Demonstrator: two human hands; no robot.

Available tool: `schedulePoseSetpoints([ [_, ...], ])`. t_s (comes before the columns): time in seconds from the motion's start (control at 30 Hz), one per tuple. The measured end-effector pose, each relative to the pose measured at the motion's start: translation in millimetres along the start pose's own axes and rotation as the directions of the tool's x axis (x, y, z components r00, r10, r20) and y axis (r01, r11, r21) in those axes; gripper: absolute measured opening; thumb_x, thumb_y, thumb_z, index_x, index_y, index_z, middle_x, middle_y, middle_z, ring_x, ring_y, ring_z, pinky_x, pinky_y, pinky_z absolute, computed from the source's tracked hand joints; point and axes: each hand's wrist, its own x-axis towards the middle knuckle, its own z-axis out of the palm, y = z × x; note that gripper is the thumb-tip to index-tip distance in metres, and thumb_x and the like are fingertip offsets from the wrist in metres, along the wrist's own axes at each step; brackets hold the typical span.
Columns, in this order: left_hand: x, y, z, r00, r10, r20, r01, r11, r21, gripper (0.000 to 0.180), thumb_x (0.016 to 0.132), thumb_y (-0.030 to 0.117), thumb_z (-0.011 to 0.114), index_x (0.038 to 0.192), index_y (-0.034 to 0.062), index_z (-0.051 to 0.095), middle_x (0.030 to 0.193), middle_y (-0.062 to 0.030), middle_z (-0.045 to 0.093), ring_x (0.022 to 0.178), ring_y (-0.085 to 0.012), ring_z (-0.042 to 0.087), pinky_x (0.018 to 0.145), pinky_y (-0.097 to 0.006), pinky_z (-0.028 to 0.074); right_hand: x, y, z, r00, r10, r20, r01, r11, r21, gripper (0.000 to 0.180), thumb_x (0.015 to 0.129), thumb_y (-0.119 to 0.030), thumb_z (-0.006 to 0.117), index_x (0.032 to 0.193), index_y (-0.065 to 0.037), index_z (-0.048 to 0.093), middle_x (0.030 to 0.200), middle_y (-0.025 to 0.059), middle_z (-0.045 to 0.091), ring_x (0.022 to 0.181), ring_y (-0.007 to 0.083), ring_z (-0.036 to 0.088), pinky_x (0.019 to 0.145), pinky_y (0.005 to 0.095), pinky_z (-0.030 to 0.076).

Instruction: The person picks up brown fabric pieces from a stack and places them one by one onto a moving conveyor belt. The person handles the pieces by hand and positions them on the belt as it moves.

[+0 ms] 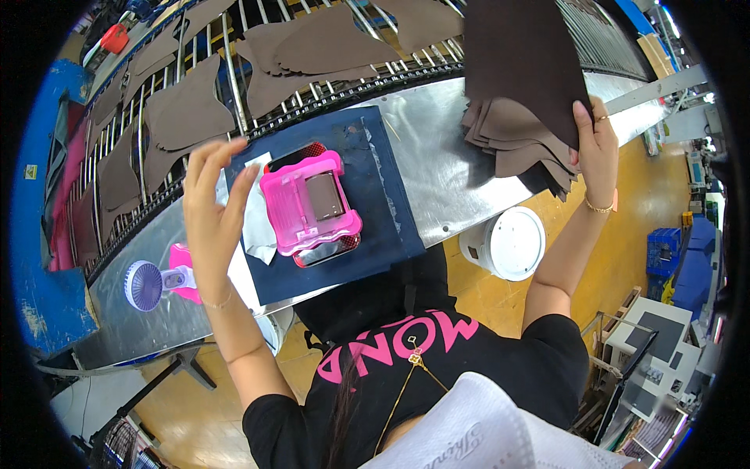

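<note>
A stack of dark brown cut leather pieces [516, 148] is held up at the upper right of the view, above the far right part of a shiny metal table [437, 148]; the top sheet stands tall and broad, and the lower pieces fan out beneath it. The right hand [598, 144] grips the stack at its right edge, thumb pressed on the front sheet, with a ring on one finger and a thin bracelet at the wrist. The left hand [211, 207] is raised over the left part of the table, fingers spread wide and slightly curled, holding nothing, just above a pale grey scrap of sheet [258, 223]. That scrap lies on the left edge of a dark blue mat [375, 234] that covers the middle of the table. On the mat sits a bright pink plastic device [311, 205] with a brown roller set in its top, resting over a red-edged tray. To the left of the mat, on bare metal, lies a small handheld fan [152, 283] with a lilac head and pink handle. Beyond the table runs a conveyor of metal rods [234, 86] carrying more brown shaped leather cut-outs [187, 113], spaced apart. Below the table's near edge stands a white lidded bucket [508, 244] on a yellow floor. The person wears a black shirt with pink lettering.
</note>
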Motion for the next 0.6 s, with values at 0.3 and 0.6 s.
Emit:
schedulePoseSetpoints([
  [0.3,17,-6,1,0.938,-0.33,0.108,0.32,0.703,-0.635,0.026,0.091,0.023,0.062,0.105,0.0007,0.06,0.097,-0.0128,0.064,0.075,-0.0151,0.063,0.056,-0.023,0.046,-35,-83,85,0.931,-0.321,0.173,0.1,0.682,0.724,0.024,0.097,-0.023,0.054,0.112,-0.005,0.054,0.072,-0.0022,0.054,0.047,0.0032,0.046,0.035,0.0166,0.033],
  [0.6,-43,-32,-103,0.876,-0.36,-0.32,0.249,0.907,-0.339,0.016,0.091,0.017,0.063,0.092,0.0006,0.062,0.066,-0.0058,0.061,0.053,-0.0084,0.053,0.047,-0.019,0.037,-73,-103,184,0.678,-0.649,0.344,0.387,0.714,0.584,0.022,0.084,-0.021,0.068,0.086,-0.002,0.057,0.07,0.0169,0.057,0.064,0.0342,0.056,0.062,0.0338,0.047],
])
